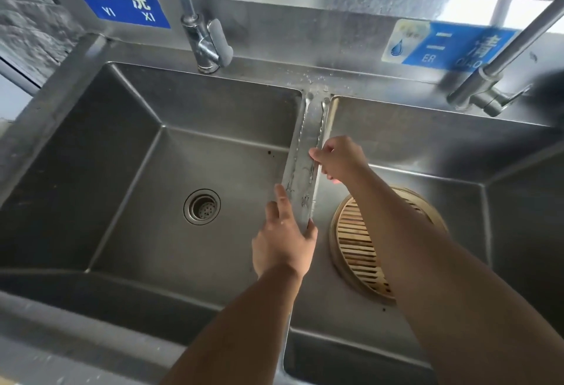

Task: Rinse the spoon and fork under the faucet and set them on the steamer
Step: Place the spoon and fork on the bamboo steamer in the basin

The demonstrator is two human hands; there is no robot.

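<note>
Fingers of the right hand (338, 157) are pinched on a utensil (321, 128) lying along the wet divider (300, 167) between the two basins; can't tell if it's the spoon or the fork. The left hand (282, 239) has fingers spread, resting on the divider's near end. The bamboo steamer (360, 250) sits in the right basin (427, 155), just right of both hands.

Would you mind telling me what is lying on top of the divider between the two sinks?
Two slim pieces of cutlery lie lengthwise on the wet divider, one along each edge. The left hand and right hand rest on them, covering parts, so which is spoon or fork is unclear.
</note>
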